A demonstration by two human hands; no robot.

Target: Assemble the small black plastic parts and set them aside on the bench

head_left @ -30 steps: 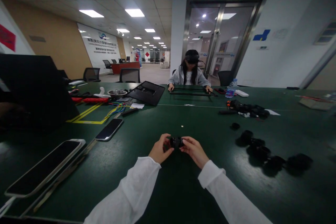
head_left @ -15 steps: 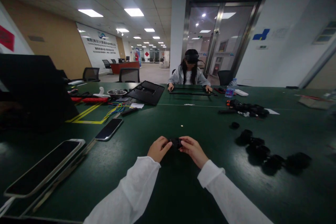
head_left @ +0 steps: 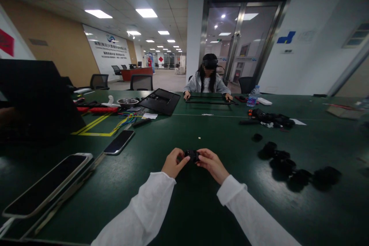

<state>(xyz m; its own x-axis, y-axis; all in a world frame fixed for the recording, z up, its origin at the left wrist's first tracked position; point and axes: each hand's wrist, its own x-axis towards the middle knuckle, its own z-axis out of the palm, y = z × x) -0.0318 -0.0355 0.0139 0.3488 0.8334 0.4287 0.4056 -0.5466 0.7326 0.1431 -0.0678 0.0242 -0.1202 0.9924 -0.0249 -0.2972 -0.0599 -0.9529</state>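
Between my two hands is a small black part [head_left: 191,156], roundish and glossy, its exact kind too dark to make out. My left hand [head_left: 174,162] pinches its left end between thumb and fingers. On the other end, the thumb and fingers of my right hand [head_left: 212,164] are closed as well. Both hands are just above the green table [head_left: 196,207]. Off to the right lies a row of several similar dark pieces [head_left: 284,163], with one small black piece [head_left: 257,137] a bit beyond them.
Two phones [head_left: 47,186] lie at the left, beside a black screen-like panel [head_left: 37,100]. Farther back are coloured wires [head_left: 127,120], a metal bowl [head_left: 128,102] and a flat black panel [head_left: 160,101]. Across the table a person [head_left: 207,75] holds a black frame [head_left: 209,103]. A bottle [head_left: 253,96] stands right.
The black part has turned slightly between my fingers, and my left fingers have shifted a little. Both hands stay in nearly the same place.
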